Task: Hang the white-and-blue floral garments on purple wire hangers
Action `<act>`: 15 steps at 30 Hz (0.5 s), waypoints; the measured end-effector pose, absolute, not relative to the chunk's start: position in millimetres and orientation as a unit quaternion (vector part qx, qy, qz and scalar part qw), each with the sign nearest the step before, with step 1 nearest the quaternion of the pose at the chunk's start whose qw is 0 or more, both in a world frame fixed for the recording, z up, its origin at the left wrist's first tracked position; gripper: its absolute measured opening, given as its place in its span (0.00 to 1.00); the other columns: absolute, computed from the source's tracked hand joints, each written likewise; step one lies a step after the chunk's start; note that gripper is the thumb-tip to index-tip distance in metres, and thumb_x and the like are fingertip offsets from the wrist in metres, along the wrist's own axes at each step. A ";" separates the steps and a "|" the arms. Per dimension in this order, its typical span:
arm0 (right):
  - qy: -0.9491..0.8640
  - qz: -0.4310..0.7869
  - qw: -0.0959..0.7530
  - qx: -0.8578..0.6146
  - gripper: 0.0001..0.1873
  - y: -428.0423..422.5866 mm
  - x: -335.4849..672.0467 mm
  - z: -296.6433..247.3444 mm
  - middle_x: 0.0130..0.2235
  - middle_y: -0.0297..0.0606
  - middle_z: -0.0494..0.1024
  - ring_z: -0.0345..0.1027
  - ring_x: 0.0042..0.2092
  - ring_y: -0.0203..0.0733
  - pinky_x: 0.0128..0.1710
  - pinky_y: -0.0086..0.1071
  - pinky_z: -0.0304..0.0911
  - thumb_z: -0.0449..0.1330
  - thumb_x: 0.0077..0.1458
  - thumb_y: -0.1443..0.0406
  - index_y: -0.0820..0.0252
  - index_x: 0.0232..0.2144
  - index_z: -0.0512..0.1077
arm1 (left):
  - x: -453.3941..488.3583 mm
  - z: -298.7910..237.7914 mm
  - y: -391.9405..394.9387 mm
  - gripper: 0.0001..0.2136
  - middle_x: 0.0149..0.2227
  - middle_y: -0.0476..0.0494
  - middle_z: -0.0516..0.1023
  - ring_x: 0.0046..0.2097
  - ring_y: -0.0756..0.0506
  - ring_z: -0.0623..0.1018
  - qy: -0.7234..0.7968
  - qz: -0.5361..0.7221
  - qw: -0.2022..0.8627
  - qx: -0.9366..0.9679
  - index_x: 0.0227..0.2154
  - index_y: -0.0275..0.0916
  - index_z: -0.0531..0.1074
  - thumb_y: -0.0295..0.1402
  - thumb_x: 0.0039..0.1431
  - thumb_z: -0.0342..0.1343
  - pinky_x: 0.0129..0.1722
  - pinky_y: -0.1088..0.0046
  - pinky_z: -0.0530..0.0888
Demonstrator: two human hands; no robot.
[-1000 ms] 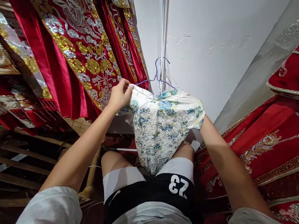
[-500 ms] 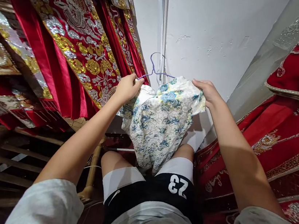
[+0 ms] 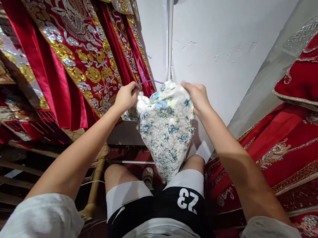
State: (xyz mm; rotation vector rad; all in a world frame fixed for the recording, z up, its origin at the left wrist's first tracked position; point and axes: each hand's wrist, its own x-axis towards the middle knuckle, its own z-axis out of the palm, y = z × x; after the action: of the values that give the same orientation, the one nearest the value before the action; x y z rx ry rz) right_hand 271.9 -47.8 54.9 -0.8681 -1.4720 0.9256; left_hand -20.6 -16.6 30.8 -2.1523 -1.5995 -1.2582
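Note:
I hold up a small white garment with blue and yellow flowers (image 3: 167, 128) in front of me. My left hand (image 3: 126, 97) is closed on its left shoulder and on a thin purple wire hanger (image 3: 149, 81) that pokes out there. My right hand (image 3: 196, 96) grips the top right of the floral garment, fingers pinched on the cloth. The garment hangs bunched between both hands, above my knees.
Red robes with gold and silver embroidery (image 3: 78, 38) hang close on the left, and more red embroidered cloth (image 3: 307, 127) on the right. A white wall with a vertical pipe (image 3: 168, 30) is ahead. Wooden slats (image 3: 24, 163) lie low on the left.
My right hand came out from behind the garment and took its top right edge, then both hands drew closer together. The garment bunched up and the hanger tilted left, mostly hidden.

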 end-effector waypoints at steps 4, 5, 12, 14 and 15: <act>-0.815 0.412 0.340 -0.224 0.22 -109.9 253.4 43.9 0.21 0.32 0.70 0.64 0.26 0.37 0.28 0.32 0.62 0.66 0.55 0.47 0.57 0.21 0.73 | -14.6 11.9 -46.1 0.21 0.28 0.44 0.75 0.31 0.44 0.75 -0.496 -0.457 0.017 -0.738 0.35 0.39 0.74 0.48 0.70 0.41 0.37 0.68 0.72; -0.849 0.406 0.280 -0.188 0.22 -123.2 249.6 41.2 0.22 0.32 0.72 0.64 0.26 0.37 0.29 0.32 0.61 0.65 0.56 0.47 0.57 0.23 0.75 | -8.9 7.3 -55.2 0.25 0.27 0.44 0.74 0.30 0.45 0.75 -0.478 -0.461 -0.023 -0.747 0.36 0.40 0.74 0.52 0.70 0.39 0.36 0.68 0.72; -0.845 0.190 0.440 -0.236 0.15 -121.4 234.6 13.2 0.45 0.42 0.78 0.71 0.48 0.49 0.52 0.44 0.65 0.59 0.63 0.53 0.57 0.43 0.73 | 49.7 7.0 -106.1 0.26 0.43 0.38 0.79 0.44 0.42 0.78 -0.295 -0.425 -0.157 -0.841 0.45 0.38 0.72 0.57 0.68 0.43 0.47 0.65 0.75; -0.815 0.163 0.508 -0.226 0.20 -111.3 234.8 -0.9 0.51 0.45 0.75 0.68 0.55 0.52 0.57 0.47 0.63 0.58 0.63 0.50 0.55 0.49 0.68 | 58.6 13.7 -111.5 0.24 0.49 0.36 0.77 0.49 0.42 0.78 -0.273 -0.446 -0.150 -0.839 0.49 0.38 0.70 0.55 0.69 0.45 0.52 0.63 0.75; -0.802 0.160 0.533 -0.217 0.23 -107.3 235.5 -8.1 0.53 0.46 0.73 0.67 0.57 0.53 0.59 0.48 0.63 0.58 0.63 0.48 0.54 0.52 0.66 | 61.3 17.4 -113.8 0.23 0.51 0.36 0.76 0.51 0.41 0.77 -0.264 -0.460 -0.149 -0.834 0.51 0.39 0.69 0.53 0.70 0.46 0.53 0.62 0.75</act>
State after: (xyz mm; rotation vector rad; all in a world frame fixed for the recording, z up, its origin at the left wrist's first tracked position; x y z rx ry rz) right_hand 235.5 -107.3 -8.1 -0.5176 -1.9127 0.3810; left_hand 61.3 -113.8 17.4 -2.9029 -0.9199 -1.6019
